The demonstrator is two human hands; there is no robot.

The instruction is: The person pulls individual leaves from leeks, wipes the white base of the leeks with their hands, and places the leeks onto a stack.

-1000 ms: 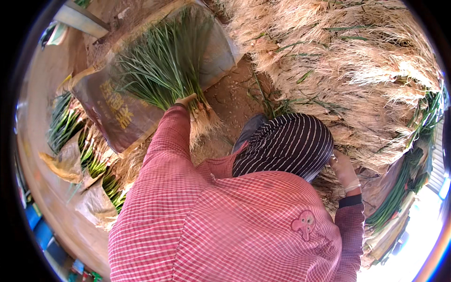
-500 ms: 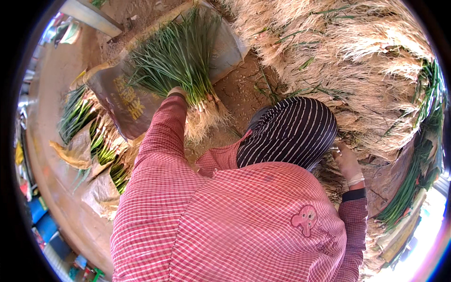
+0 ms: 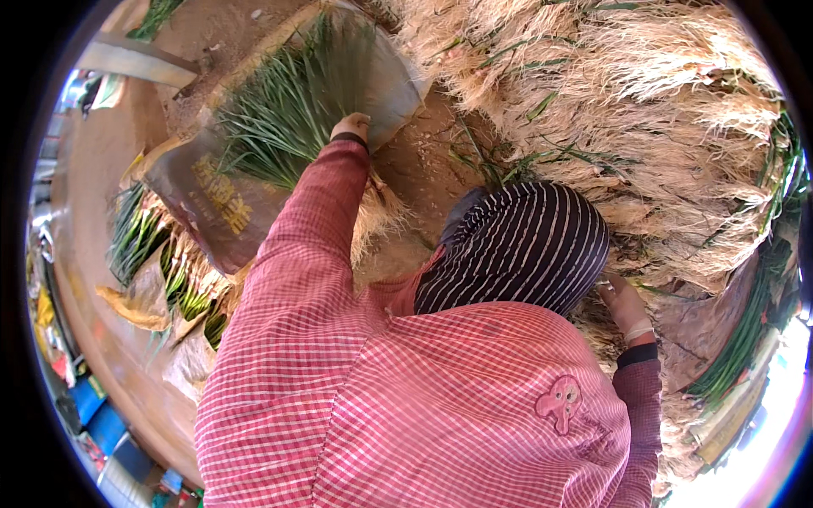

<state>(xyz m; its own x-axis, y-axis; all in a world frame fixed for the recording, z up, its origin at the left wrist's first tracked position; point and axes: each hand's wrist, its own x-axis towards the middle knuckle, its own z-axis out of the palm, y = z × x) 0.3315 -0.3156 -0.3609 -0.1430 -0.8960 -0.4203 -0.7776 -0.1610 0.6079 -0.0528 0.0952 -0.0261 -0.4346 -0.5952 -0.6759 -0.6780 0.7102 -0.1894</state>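
A large bunch of green onions (image 3: 284, 114) lies on a sheet of dark plastic, leaves toward the far side and pale roots toward me. My left hand (image 3: 352, 127) reaches across to the right side of the bunch, fingers closed around some of the stalks; part of the grip is hidden. Below it, the roots (image 3: 373, 216) stick out past my sleeve. My right hand (image 3: 624, 303) is low beside my striped knee, in a pale glove with a band at the wrist. Its fingers are curled, their tips partly hidden, and what they hold is unclear.
A big heap of green onions (image 3: 627, 110), roots facing me, fills the far right. Wrapped bundles (image 3: 178, 262) lie at the left. Printed dark plastic sheeting (image 3: 203, 190) covers the dirt. A pale post (image 3: 140, 59) stands far left. My bent knee (image 3: 525, 245) rises between my hands.
My left hand has shifted right across the bunch, from the middle of its stalks to its right side. Some leaf tops are now blurred. My right hand stays beside the knee, slightly lower in view.
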